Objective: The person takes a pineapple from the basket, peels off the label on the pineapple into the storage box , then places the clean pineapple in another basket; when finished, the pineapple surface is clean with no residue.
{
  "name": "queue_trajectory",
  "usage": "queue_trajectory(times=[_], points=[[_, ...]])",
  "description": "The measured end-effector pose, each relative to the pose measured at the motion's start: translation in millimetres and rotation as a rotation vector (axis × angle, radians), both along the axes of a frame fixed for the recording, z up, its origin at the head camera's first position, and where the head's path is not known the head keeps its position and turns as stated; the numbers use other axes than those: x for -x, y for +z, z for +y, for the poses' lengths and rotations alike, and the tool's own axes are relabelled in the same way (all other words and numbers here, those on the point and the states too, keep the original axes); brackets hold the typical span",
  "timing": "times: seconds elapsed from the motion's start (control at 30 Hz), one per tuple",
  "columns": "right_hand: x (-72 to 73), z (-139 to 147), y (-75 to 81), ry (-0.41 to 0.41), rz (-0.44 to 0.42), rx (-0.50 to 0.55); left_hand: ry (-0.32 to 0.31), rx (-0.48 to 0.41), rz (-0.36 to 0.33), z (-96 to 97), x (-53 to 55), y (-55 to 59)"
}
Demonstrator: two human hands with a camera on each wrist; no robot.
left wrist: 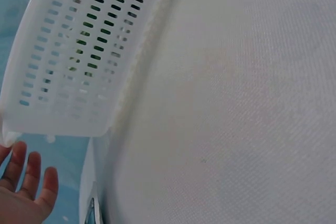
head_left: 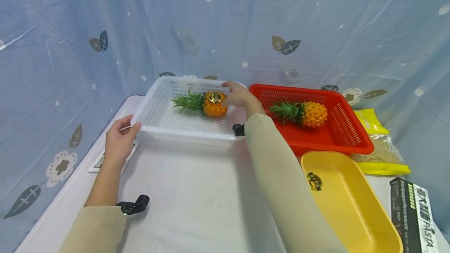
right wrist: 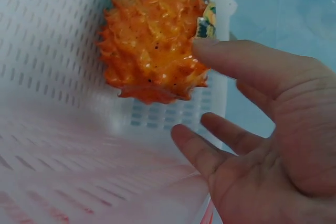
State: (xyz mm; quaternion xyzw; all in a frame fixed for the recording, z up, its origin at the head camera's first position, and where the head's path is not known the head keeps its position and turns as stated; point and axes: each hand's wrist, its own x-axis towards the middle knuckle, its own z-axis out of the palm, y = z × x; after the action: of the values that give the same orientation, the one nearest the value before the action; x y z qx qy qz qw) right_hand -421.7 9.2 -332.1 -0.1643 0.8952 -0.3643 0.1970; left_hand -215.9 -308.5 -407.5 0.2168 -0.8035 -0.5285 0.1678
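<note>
A white plastic basket point(head_left: 183, 128) with slotted walls stands at the back of the table. In it lies a small orange pineapple point(head_left: 213, 109) on its side, green leaves toward the left, a round black-and-gold sticker on its skin. My left hand point(head_left: 120, 137) pinches the basket's near left corner, thumb over the rim; the other fingers spread below the corner in the left wrist view. Over the basket's right end reaches my right hand point(right wrist: 262, 129), fingers spread apart. Its thumb tip point(right wrist: 207, 51) overlaps the pineapple's side near the sticker, and its other fingers extend over the basket's end.
To the right, a red basket point(head_left: 362, 141) holds a second pineapple point(head_left: 314, 114). In front of it sits a yellow tray point(head_left: 346, 202) with a sticker. A yellow bag point(head_left: 381, 147) and a black pasta box point(head_left: 413, 210) lie farther right. A flat white packet point(head_left: 131, 153) lies by my left wrist.
</note>
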Motion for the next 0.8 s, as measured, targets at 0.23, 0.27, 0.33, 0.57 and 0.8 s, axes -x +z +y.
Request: queue_trajectory(times=[0.23,0.27,0.33,0.57,0.8], points=[[3.8,-7,-2.7,0.006,0.009,-0.087,0.006,-0.002,-0.006,-1.3,4.1,0.3],[3.9,-7,-3.1,0.007,0.009,-0.091,0.009,-0.005,-0.008,-1.1,4.2,0.5],[3.9,-9,-3.9,0.015,0.012,-0.093,0.013,-0.014,-0.009,-0.5,3.4,0.7],[4.5,-10,-5.8,0.043,-0.004,-0.097,0.021,-0.040,-0.002,1.9,1.3,-1.4],[9.0,-14,-11.8,0.075,0.003,-0.084,0.030,-0.024,-0.001,0.3,1.6,-1.4]])
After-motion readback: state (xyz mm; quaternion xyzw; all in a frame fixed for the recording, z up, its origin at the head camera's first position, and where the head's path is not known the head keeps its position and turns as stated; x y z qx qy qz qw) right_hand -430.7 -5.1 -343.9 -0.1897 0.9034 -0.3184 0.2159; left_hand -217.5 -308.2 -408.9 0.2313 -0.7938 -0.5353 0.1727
